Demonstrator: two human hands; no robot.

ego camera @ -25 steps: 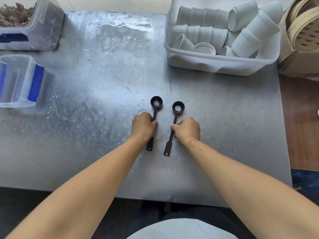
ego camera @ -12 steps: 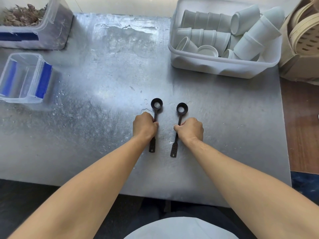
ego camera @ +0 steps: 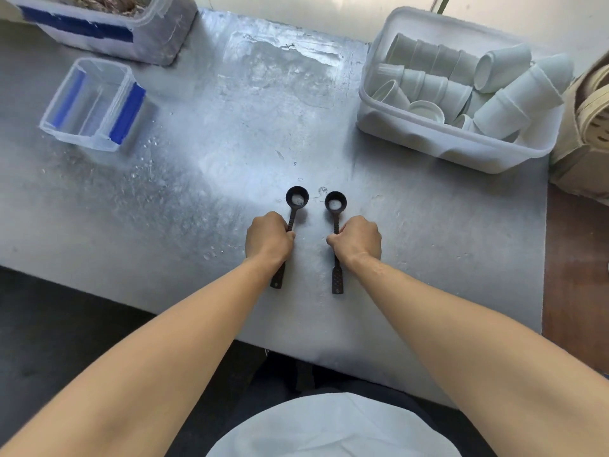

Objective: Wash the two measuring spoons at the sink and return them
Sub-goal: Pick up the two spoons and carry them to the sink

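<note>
Two black measuring spoons lie side by side on the metal table [ego camera: 197,192], bowls pointing away from me. White residue sits in the bowl of the left spoon [ego camera: 297,196] and in the bowl of the right spoon [ego camera: 335,202]. My left hand [ego camera: 268,240] is closed around the left spoon's handle at its middle. My right hand [ego camera: 357,242] grips the right spoon's handle the same way. Both handle ends stick out below my fists and seem to rest on the table. No sink is in view.
A white tub [ego camera: 454,143] full of several white cups stands at the back right. A small clear box with blue clips [ego camera: 94,103] sits at the left, a larger clear box [ego camera: 108,31] behind it. Bamboo steamers [ego camera: 590,120] are at the far right edge.
Both hands keep their grip on the spoon handles. The right spoon's handle has turned from slanted to nearly straight, and the view has shifted to the left.
</note>
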